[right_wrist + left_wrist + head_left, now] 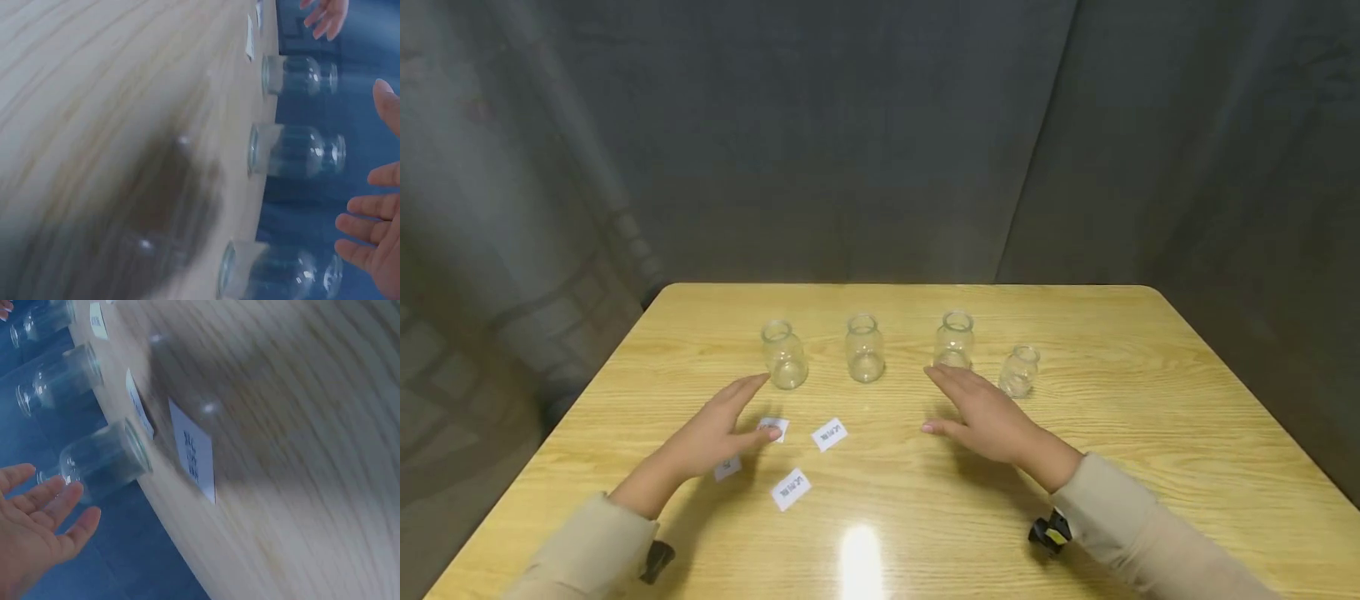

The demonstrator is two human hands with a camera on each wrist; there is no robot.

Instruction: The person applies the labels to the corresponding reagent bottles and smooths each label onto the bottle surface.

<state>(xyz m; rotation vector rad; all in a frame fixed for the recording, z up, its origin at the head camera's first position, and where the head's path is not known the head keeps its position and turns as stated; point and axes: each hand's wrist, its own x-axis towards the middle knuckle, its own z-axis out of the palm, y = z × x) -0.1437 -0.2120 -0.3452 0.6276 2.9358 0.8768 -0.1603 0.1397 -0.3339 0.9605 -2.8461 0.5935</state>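
Observation:
My left hand (718, 429) hovers over the left side of the table, fingers extended and holding nothing. Beneath and beside it lie white printed cards: one card (727, 468) partly under the hand, another card (772, 428) by the thumb, and two more, a card (830, 434) and a card (792, 489), to its right. My right hand (988, 417) is held above the table with fingers extended, in front of a glass jar (954, 337) whose lower part it partly covers. Other glass jars stand upright in the row: a left jar (786, 357), a middle jar (865, 350) and a smaller jar (1019, 372).
The wooden table (1150, 400) has its far edge just behind the jars. A dark grey curtain (850, 150) hangs beyond it. Dark straps, including a black wrist device (1050, 532), sit under both sleeves.

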